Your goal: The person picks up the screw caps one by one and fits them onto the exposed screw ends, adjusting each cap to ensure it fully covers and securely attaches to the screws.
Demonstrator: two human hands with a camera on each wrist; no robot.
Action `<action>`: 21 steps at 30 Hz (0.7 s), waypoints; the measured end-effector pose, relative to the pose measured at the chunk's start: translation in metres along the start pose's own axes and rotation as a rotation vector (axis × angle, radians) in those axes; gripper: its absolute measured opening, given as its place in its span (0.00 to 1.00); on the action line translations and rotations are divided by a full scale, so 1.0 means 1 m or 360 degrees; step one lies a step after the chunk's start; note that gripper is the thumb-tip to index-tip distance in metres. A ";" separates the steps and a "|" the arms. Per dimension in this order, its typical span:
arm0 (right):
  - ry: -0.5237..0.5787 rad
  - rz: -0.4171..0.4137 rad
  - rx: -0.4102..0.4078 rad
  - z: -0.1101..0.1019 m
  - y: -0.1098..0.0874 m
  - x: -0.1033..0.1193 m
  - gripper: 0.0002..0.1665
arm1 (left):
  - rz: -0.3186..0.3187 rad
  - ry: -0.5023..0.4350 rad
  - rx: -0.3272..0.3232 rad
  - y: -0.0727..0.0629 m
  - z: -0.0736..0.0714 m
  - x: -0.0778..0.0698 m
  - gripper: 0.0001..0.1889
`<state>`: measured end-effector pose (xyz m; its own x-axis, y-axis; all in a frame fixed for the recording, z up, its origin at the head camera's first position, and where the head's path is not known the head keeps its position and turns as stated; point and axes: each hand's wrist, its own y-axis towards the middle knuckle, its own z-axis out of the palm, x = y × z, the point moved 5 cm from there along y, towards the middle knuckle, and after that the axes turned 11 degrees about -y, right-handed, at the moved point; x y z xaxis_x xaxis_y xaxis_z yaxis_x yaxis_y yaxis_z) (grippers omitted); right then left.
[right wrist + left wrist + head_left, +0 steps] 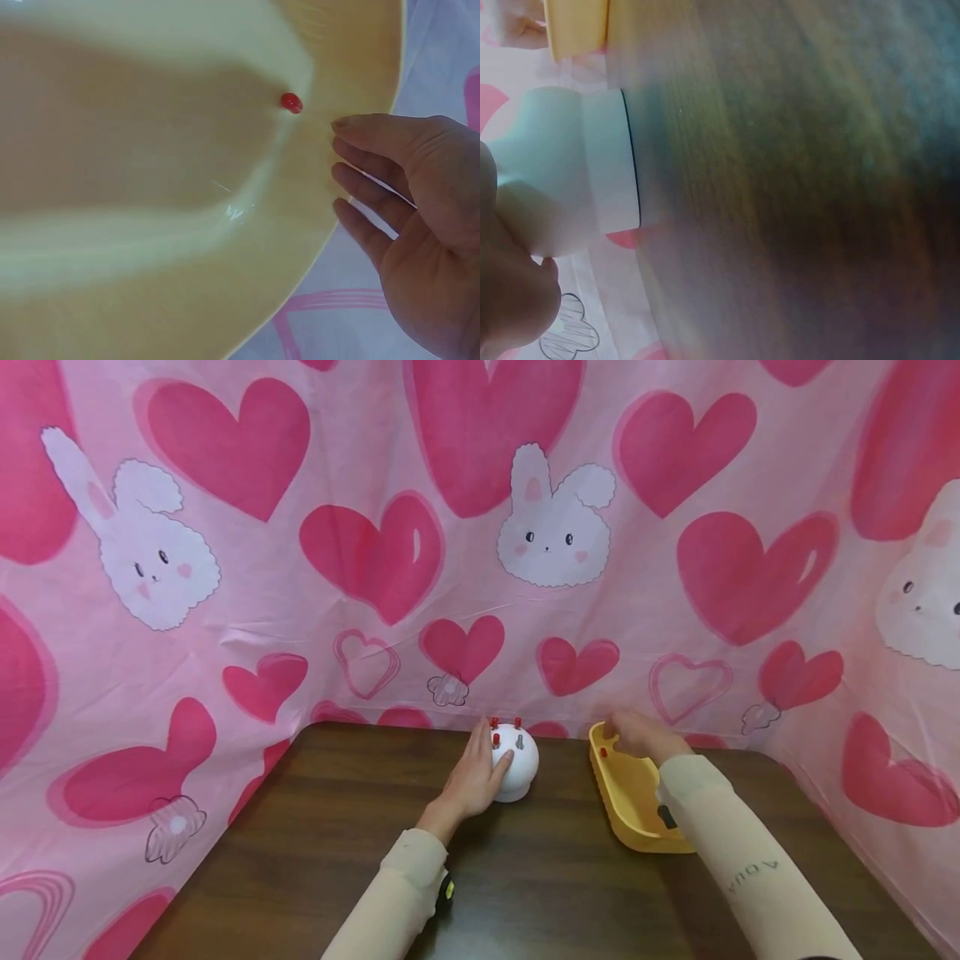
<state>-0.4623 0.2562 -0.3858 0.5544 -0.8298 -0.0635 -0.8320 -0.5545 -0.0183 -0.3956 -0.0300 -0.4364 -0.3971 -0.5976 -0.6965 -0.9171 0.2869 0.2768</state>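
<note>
A white ball-shaped object (527, 770) on a short round base stands on the table, with several small red pegs (497, 739) and a grey metallic peg (521, 742) on its upper part. My left hand (472, 777) holds its left side, fingers along the side and thumb across the front; in the left wrist view the hand is partly cut off. Over the far end of a yellow tray (617, 818) is my right hand (427, 217), its fingers loosely bent and nothing between them. Just beyond the fingertips, inside the tray, lies a small red piece (292, 103), apart from the hand.
The dark wooden table (337, 843) ends at a pink cloth (360, 652) printed with hearts and rabbits, behind and at both sides. My right sleeve (750, 860) hides part of the tray. A dark device (445, 891) sits at the left cuff.
</note>
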 end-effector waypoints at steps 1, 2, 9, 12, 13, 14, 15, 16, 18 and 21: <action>0.0005 -0.0004 0.0020 0.002 0.000 0.000 0.11 | -0.0001 0.0002 0.0000 0.000 0.000 0.000 0.44; 0.0009 -0.0009 0.0046 0.004 0.000 0.000 0.11 | -0.0001 0.0000 0.0000 0.000 0.000 0.000 0.44; 0.0059 -0.0059 0.0205 0.019 0.001 0.005 0.12 | -0.0002 0.0006 0.0001 0.000 0.001 0.000 0.43; 0.0080 -0.0010 0.0289 0.021 0.000 0.005 0.13 | 0.0003 0.0005 -0.0002 -0.001 0.002 0.000 0.43; 0.0070 -0.0009 0.0310 0.021 -0.001 0.006 0.14 | 0.0003 0.0004 -0.0004 -0.001 0.002 0.000 0.43; 0.0068 -0.0007 0.0326 0.022 -0.001 0.007 0.15 | 0.0003 0.0004 -0.0005 -0.001 0.002 0.000 0.44; 0.0056 -0.0013 0.0339 0.022 0.000 0.007 0.16 | 0.0003 0.0002 -0.0007 -0.001 0.002 0.000 0.44; 0.0050 -0.0012 0.0349 0.022 0.000 0.007 0.16 | 0.0006 0.0000 -0.0010 -0.001 0.002 0.000 0.44; 0.0032 -0.0035 0.0342 0.022 0.001 0.008 0.16 | 0.0018 -0.0011 -0.0020 -0.001 0.001 0.000 0.43; 0.0024 -0.0049 0.0321 0.024 0.003 0.007 0.15 | 0.0026 -0.0009 -0.0025 -0.001 0.001 0.001 0.44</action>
<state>-0.4609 0.2503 -0.4099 0.5786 -0.8144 -0.0447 -0.8009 -0.5571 -0.2196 -0.3954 -0.0297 -0.4383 -0.4120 -0.5889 -0.6953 -0.9109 0.2845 0.2987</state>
